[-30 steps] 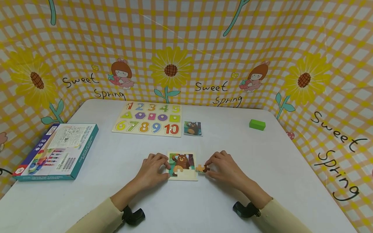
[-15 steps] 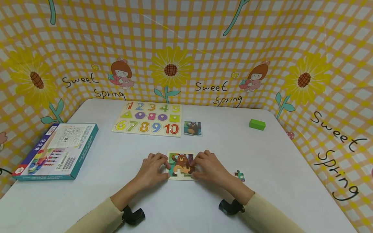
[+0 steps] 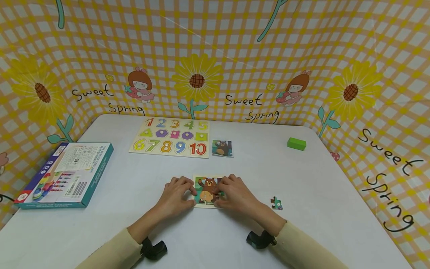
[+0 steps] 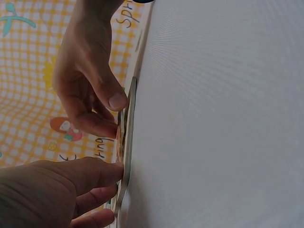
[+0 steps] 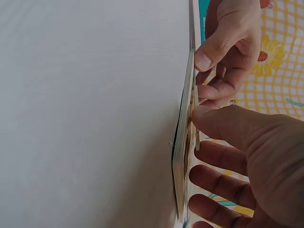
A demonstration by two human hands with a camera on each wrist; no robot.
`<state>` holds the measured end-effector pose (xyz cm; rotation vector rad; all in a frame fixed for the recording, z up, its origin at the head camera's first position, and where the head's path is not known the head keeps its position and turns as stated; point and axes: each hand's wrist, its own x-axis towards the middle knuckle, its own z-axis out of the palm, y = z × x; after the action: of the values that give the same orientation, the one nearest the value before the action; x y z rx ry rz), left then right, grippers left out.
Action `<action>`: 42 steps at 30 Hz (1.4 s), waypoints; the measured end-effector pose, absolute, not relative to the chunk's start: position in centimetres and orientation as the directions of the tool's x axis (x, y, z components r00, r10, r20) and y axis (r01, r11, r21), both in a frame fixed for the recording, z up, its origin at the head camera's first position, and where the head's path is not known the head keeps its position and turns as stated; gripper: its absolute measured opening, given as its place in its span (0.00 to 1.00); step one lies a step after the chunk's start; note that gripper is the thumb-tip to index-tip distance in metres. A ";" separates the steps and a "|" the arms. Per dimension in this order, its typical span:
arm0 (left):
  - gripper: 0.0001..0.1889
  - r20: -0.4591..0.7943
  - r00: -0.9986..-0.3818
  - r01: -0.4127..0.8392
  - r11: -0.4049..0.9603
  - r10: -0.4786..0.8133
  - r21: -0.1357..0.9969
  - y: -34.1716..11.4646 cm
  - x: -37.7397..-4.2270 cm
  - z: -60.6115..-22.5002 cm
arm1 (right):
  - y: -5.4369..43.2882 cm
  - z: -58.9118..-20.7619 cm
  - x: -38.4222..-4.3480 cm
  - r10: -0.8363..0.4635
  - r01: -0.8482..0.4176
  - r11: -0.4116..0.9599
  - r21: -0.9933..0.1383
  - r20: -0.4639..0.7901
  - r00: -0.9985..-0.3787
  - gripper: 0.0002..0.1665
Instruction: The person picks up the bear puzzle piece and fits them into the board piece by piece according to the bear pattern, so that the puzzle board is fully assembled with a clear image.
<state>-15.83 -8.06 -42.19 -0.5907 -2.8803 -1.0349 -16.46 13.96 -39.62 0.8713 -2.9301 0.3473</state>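
A jigsaw puzzle board (image 3: 204, 206) with a brown bear picture lies in front of me on the white table. My left hand (image 3: 173, 196) holds the board at its left edge, thumb near the front corner and fingers farther back. My right hand (image 3: 236, 194) is over the board's right part and pinches a puzzle piece (image 5: 197, 140) between thumb and fingers. In the right wrist view that piece stands slightly raised and tilted above the board. The right fingers cover much of the picture's right side. One loose green puzzle piece (image 3: 277, 203) lies to the right of the right hand.
A number and shape peg board (image 3: 211, 149) lies farther back, beside a small bear picture card (image 3: 222, 148). A flat toy box (image 3: 67, 175) is at the left. A green block (image 3: 296, 144) stands at the back right. A checked cloth (image 3: 235, 48) surrounds the table's back and sides.
My right hand has moved left with the piece, from beside the board to over its right part, uncovering the loose green piece. My left hand has stayed at the left edge.
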 end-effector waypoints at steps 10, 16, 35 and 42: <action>0.07 0.157 -0.927 0.363 0.714 0.340 0.598 -8.0 -15.8 -42.2 | 13.8 -39.8 -16.4 -0.545 -0.565 0.810 -0.155 0.158 -0.824 0.14; 0.08 0.167 -0.928 0.364 0.720 0.333 0.591 -7.9 -15.7 -42.2 | 13.7 -39.9 -16.5 -0.546 -0.568 0.810 -0.147 0.161 -0.822 0.14; 0.07 0.197 -0.904 0.421 0.702 0.380 0.574 -6.1 -15.8 -42.2 | 13.8 -40.0 -16.6 -0.552 -0.571 0.804 -0.166 0.147 -0.821 0.15; 0.07 0.206 -0.904 0.424 0.712 0.376 0.560 -5.9 -15.9 -42.3 | 13.9 -40.0 -16.6 -0.557 -0.577 0.801 -0.160 0.156 -0.816 0.14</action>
<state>-15.94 -5.88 -42.30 -0.6630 -2.8345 -0.9567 -16.55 13.87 -40.00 0.9102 -2.8845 0.3057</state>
